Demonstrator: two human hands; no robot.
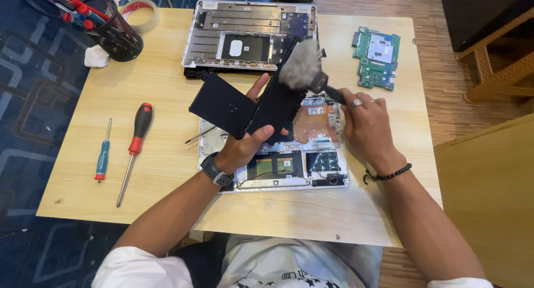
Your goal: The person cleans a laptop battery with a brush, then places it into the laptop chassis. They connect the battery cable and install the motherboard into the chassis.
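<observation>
A person seated at a light wooden table (167,149) holds a black L-shaped battery pack (245,107) above an opened laptop base (278,171). The left hand (245,146), a dark watch on its wrist, grips the pack from below: the thumb stands up against its near face and the other fingers wrap behind it, mostly hidden. The right hand (364,126), wearing a ring and a beaded bracelet, has its fingers curled tight around the black handle of a brush (303,65), whose grey bristles press against the upper end of the pack.

Under the hands, the laptop base lies flat with its copper-coloured plate and speakers exposed. Farther back on the table rests the laptop's other shell (250,37), inner side up. A green circuit board (377,57) sits alone near the table's far right corner. To the left lie a red-handled screwdriver (133,151) and, just beside it, a smaller blue-handled screwdriver (103,154). At the far left corner stands a black mesh cup (119,40) of pens and scissors, with a roll of clear tape (146,15) behind it.
</observation>
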